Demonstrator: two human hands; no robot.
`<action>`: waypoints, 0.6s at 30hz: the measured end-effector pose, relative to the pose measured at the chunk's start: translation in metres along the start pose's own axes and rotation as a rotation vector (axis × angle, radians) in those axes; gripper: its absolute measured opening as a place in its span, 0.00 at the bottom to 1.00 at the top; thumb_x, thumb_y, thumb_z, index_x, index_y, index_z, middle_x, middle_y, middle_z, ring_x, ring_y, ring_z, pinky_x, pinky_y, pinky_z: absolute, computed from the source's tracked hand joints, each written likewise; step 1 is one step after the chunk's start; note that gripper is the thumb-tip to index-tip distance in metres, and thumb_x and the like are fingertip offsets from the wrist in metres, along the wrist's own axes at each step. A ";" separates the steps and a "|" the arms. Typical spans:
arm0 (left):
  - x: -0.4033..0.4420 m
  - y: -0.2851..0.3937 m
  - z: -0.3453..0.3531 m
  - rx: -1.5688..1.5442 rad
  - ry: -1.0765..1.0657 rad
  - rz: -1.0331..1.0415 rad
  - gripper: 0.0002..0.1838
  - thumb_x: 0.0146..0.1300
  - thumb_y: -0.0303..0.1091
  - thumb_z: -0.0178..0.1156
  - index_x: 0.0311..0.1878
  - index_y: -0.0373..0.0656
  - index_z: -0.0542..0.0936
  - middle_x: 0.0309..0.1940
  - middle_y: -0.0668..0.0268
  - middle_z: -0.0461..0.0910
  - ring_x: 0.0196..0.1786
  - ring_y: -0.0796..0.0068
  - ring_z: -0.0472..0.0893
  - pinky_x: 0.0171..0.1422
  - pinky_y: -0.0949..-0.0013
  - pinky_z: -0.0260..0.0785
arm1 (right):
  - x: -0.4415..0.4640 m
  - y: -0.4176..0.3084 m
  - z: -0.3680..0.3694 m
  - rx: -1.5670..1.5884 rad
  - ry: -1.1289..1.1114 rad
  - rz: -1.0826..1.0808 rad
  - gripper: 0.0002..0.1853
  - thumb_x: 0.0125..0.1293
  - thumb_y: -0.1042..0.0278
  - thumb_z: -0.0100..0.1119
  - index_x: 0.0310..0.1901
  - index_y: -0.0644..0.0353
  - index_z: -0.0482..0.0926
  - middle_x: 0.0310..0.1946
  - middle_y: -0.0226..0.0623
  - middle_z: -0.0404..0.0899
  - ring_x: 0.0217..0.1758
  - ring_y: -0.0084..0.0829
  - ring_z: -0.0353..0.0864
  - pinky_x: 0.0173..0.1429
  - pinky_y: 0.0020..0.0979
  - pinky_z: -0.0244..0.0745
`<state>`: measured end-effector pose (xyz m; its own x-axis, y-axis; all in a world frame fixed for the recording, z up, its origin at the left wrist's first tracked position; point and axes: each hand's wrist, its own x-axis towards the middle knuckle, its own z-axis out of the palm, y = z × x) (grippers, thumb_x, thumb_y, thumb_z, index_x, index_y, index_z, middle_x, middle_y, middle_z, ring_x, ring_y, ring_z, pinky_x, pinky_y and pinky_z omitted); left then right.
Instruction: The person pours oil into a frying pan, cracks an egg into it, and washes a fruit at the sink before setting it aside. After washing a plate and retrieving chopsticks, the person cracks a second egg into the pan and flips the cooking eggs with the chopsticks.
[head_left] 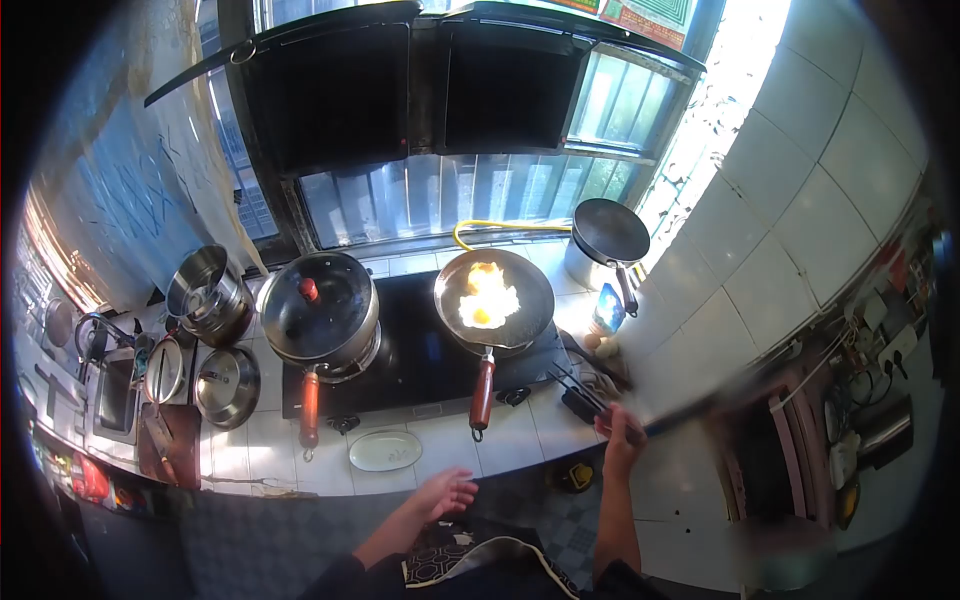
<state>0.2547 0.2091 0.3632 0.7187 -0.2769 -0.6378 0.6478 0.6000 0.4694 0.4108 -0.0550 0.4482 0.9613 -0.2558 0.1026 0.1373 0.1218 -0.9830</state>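
Note:
My right hand [622, 440] is closed round a dark, two-pronged utensil that looks like tongs [580, 388]. The prongs point up and left, over the counter at the stove's right corner. My left hand [447, 494] holds nothing; its fingers are loosely spread in front of the counter edge, below and right of an oval white plate [385, 452]. Two fried eggs [488, 300] with yellow yolks lie in a frying pan [530, 318] on the right burner. The pan's wooden handle [482, 395] points towards me, and neither hand touches it.
A lidded pan [318, 325] with a wooden handle stands on the left burner of the black stove [415, 345]. Stacked pots [210, 290], a steel lid [227, 387] and a cleaver [160, 430] are at left. A small dark pan [610, 230] sits on a pot at back right.

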 end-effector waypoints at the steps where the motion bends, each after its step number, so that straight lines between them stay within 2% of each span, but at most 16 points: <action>1: 0.007 0.015 0.008 -0.034 -0.017 0.051 0.22 0.67 0.49 0.43 0.55 0.43 0.66 0.42 0.58 0.75 0.38 0.69 0.78 0.38 0.68 0.73 | 0.008 0.002 0.012 -0.003 -0.004 0.002 0.11 0.64 0.67 0.54 0.37 0.68 0.77 0.29 0.38 0.78 0.27 0.28 0.80 0.31 0.24 0.78; 4: 0.032 0.056 0.026 -0.082 -0.008 0.104 0.26 0.65 0.53 0.46 0.56 0.42 0.63 0.43 0.58 0.74 0.40 0.64 0.78 0.39 0.65 0.73 | 0.031 0.011 0.039 0.075 -0.070 0.073 0.12 0.65 0.67 0.50 0.41 0.70 0.75 0.30 0.41 0.77 0.29 0.31 0.81 0.34 0.26 0.80; 6: 0.043 0.077 0.035 -0.097 -0.087 0.148 0.25 0.64 0.50 0.49 0.56 0.41 0.62 0.42 0.57 0.74 0.40 0.64 0.78 0.38 0.65 0.74 | 0.044 0.019 0.058 0.103 -0.110 0.099 0.12 0.65 0.67 0.50 0.41 0.68 0.75 0.31 0.40 0.78 0.30 0.30 0.81 0.35 0.26 0.79; 9: 0.065 0.094 0.042 -0.025 -0.036 0.228 0.21 0.63 0.44 0.53 0.52 0.42 0.64 0.43 0.55 0.75 0.41 0.62 0.78 0.39 0.63 0.75 | 0.062 0.033 0.089 0.135 -0.154 0.131 0.12 0.66 0.65 0.50 0.42 0.66 0.75 0.32 0.39 0.78 0.31 0.30 0.81 0.37 0.26 0.78; 10: 0.069 0.100 0.047 -0.081 -0.014 0.232 0.18 0.60 0.38 0.56 0.50 0.42 0.65 0.42 0.56 0.76 0.37 0.66 0.79 0.35 0.65 0.75 | 0.069 0.040 0.098 0.164 -0.182 0.161 0.11 0.66 0.66 0.50 0.42 0.67 0.75 0.31 0.39 0.78 0.31 0.30 0.81 0.36 0.26 0.78; 11: 0.073 0.103 0.048 -0.085 -0.010 0.232 0.18 0.60 0.38 0.56 0.50 0.42 0.65 0.42 0.56 0.76 0.37 0.66 0.79 0.35 0.65 0.75 | 0.075 0.048 0.107 0.193 -0.212 0.191 0.11 0.66 0.67 0.50 0.41 0.67 0.75 0.31 0.40 0.77 0.32 0.31 0.81 0.36 0.26 0.78; 13: 0.081 0.104 0.051 0.011 0.015 0.218 0.16 0.60 0.36 0.56 0.48 0.42 0.66 0.39 0.57 0.76 0.31 0.72 0.77 0.30 0.69 0.74 | 0.086 0.061 0.125 0.189 -0.248 0.206 0.11 0.66 0.67 0.51 0.41 0.67 0.75 0.31 0.39 0.77 0.31 0.30 0.81 0.36 0.26 0.78; 16: 0.082 0.101 0.057 -0.107 0.018 0.208 0.16 0.58 0.35 0.58 0.47 0.43 0.66 0.34 0.60 0.75 0.26 0.77 0.75 0.26 0.72 0.71 | 0.107 0.088 0.139 0.187 -0.314 0.233 0.11 0.65 0.66 0.52 0.41 0.67 0.75 0.31 0.39 0.78 0.31 0.30 0.81 0.36 0.25 0.78; 18: 0.079 0.102 0.059 -0.108 0.026 0.209 0.16 0.58 0.35 0.58 0.47 0.43 0.66 0.34 0.60 0.75 0.25 0.77 0.74 0.25 0.73 0.71 | 0.119 0.100 0.144 0.187 -0.329 0.227 0.11 0.65 0.66 0.53 0.40 0.66 0.76 0.32 0.39 0.78 0.30 0.31 0.82 0.35 0.25 0.78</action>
<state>0.3931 0.2044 0.3966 0.8266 -0.1191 -0.5500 0.4535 0.7197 0.5257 0.5731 0.0649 0.3838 0.9929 0.1125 -0.0398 -0.0740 0.3189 -0.9449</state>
